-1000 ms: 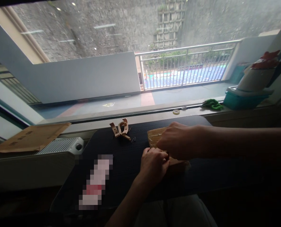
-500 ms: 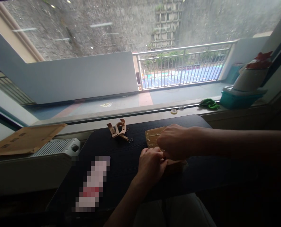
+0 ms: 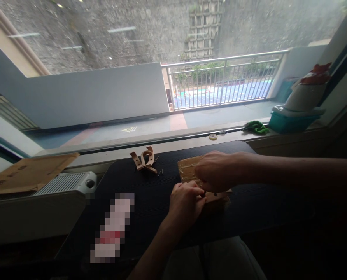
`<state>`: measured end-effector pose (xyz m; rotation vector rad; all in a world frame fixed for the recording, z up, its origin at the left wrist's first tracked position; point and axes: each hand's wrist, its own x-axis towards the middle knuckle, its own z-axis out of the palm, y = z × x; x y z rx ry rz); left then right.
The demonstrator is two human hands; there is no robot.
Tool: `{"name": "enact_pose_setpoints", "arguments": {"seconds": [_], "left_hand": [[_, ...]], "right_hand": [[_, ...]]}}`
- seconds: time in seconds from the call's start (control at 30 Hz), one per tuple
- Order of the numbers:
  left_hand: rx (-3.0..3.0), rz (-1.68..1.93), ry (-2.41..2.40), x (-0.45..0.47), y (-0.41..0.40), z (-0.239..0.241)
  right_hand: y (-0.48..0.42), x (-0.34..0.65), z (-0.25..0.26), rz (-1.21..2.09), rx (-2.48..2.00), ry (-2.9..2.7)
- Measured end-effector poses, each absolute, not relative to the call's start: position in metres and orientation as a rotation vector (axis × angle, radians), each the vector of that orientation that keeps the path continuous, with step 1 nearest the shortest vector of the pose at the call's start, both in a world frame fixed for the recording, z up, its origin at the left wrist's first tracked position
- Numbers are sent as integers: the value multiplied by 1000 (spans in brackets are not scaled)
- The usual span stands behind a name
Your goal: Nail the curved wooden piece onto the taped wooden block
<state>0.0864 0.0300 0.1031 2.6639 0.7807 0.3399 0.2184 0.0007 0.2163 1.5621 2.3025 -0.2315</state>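
Note:
My left hand [image 3: 186, 200] has its fingers closed at the near left end of a pale wooden piece [image 3: 218, 195] that has a dark hole in it. My right hand [image 3: 216, 170] is curled into a fist just above, touching or nearly touching the left fingertips; what it holds is hidden. Beneath both hands lies a flat brown block [image 3: 186, 169], with what looks like clear film or tape over it. Left of the hands, several loose wooden pieces [image 3: 144, 160], some with holes and one curved, lie near some small screws [image 3: 160, 172].
The dark table [image 3: 150, 217] stands against the window sill. A blurred-out pale item [image 3: 115, 221] lies at its left. On the sill are a tape roll [image 3: 213, 137], a green cloth [image 3: 256, 127] and a teal box [image 3: 293, 120]. A cardboard sheet [image 3: 30, 173] rests on a radiator [image 3: 65, 182].
My right hand has turned and lifted slightly, so more of the wooden piece and its hole shows. My left hand stays almost in place. The whole view has shifted a little.

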Motion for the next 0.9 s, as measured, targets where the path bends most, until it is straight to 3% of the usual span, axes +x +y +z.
{"name": "enact_pose_setpoints", "arguments": {"seconds": [0.33,0.9], "left_hand": [[2642,295,840,87,28,109],[2659,309,881,87,26,109]], "right_hand": [[-6,207,223,22,1271,2362],[-4,201,225,-125,1324,2285]]}}
